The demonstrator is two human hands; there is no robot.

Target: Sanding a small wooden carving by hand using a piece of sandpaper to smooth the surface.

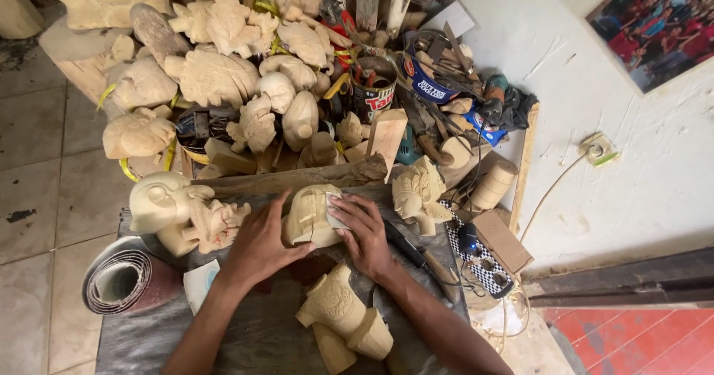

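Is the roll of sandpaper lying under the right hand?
No, the roll of sandpaper lies apart, beyond the left hand.

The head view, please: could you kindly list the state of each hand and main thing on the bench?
Left hand: flat against the carving's side, steadying it.
Right hand: pressing a small pale sheet onto the carving.
Wooden carving: unpainted, lying between both hands.
Sandpaper roll: rolled up, lying on its side.
Carved piece: lying untouched near the forearms.
Carved head: untouched, left of the hands.
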